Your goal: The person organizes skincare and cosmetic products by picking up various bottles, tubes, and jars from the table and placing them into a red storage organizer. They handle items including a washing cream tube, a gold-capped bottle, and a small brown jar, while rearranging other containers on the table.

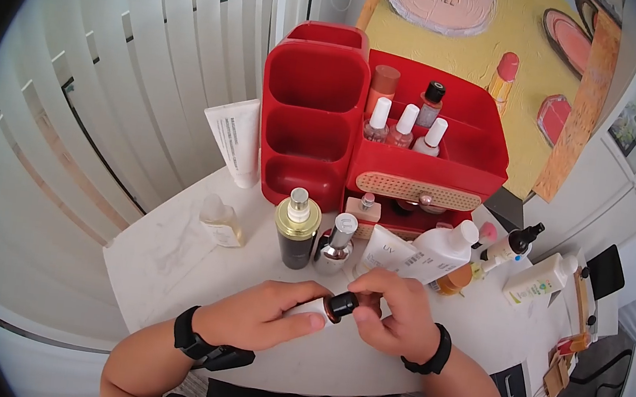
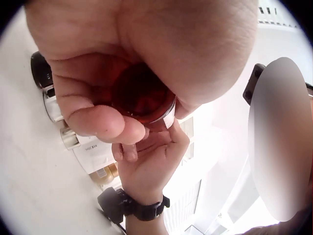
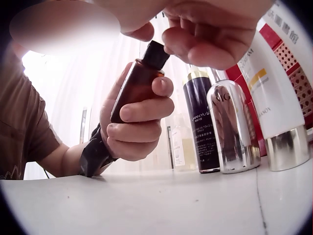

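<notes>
My left hand grips a small amber bottle with a white label, fingers wrapped round its body. In the head view the bottle lies tilted above the table, its black cap toward the right. The right hand has its curled fingers and thumb at that cap; in the right wrist view the fingertips are right at its top end. In the left wrist view the bottle's dark red-brown base shows inside the left palm, with the right hand beyond it.
A red organizer holding several nail polish bottles stands behind. Before it are a dark gold-topped bottle, a silver bottle, a white UV tube and a white bottle. A small clear bottle and a tilted white tube are left.
</notes>
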